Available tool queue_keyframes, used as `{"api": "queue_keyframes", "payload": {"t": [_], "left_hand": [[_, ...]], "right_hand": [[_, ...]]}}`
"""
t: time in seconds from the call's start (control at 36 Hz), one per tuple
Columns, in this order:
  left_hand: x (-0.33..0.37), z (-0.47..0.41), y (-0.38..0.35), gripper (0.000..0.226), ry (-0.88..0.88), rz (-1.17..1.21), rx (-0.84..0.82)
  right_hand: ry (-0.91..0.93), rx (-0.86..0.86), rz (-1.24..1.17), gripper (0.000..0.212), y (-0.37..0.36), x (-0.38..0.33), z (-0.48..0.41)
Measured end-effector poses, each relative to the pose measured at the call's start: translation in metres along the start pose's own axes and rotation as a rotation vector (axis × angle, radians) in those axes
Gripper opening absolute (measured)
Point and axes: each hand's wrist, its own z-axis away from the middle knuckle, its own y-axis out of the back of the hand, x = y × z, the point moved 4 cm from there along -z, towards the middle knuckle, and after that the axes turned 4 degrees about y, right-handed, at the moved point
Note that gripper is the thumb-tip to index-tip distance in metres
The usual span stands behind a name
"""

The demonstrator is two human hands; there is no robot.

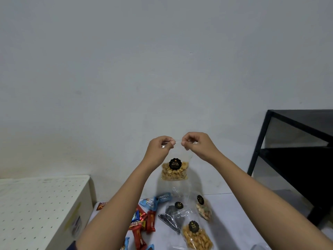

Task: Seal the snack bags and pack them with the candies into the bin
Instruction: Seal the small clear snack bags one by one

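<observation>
Both hands are pinching shut on the top strip of the clear peanut bag (174,168) I am holding up above the white table (234,213), my left hand (158,150) on its left end and my right hand (199,147) on its right end. Beyond that table's left edge I am seeing the white perforated bin (43,204). Lying on the table below the raised bag are three more snack bags (196,237) to the right and the scattered candies (144,219) to the left.
</observation>
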Motion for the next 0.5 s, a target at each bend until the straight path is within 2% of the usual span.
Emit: {"api": "queue_keyframes", "payload": {"t": [0.5], "left_hand": [[0.0028, 0.0014, -0.0013, 0.012, -0.017, -0.024, -0.042]], "right_hand": [[-0.012, 0.052, 0.002, 0.016, -0.0030, 0.0020, -0.0015]]}}
